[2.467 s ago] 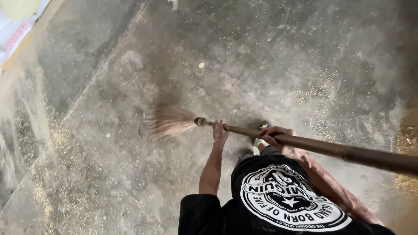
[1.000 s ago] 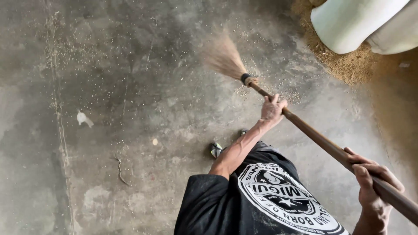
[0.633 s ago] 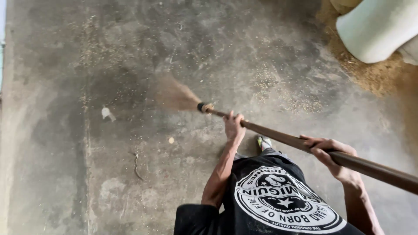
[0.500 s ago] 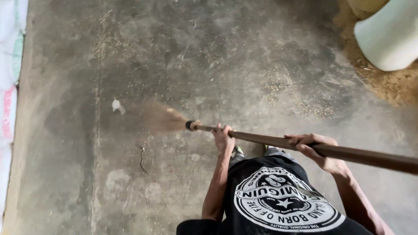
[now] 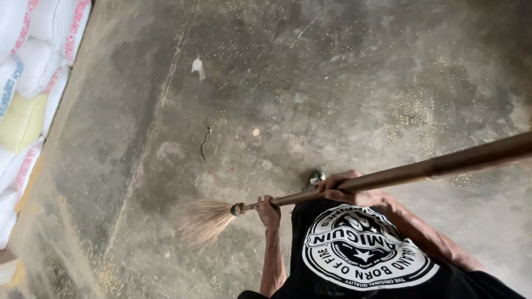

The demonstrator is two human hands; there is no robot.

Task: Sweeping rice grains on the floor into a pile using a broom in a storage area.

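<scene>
Broom (image 5: 354, 182): long brown handle, blurred straw head, gripped by both hands.

Open floor (image 5: 343, 83) ahead; stacked sacks (image 5: 27, 99) wall off the left.

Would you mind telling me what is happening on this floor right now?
A person in a black printed T-shirt is sweeping a grey concrete floor with a long brown wooden-handled broom. The left hand grips the handle close to the straw bristle head, and the right hand holds it higher up. The bristles touch the floor at lower left. Scattered grain and a small white scrap lie on the concrete, and stacked white sacks line the left edge.
</scene>
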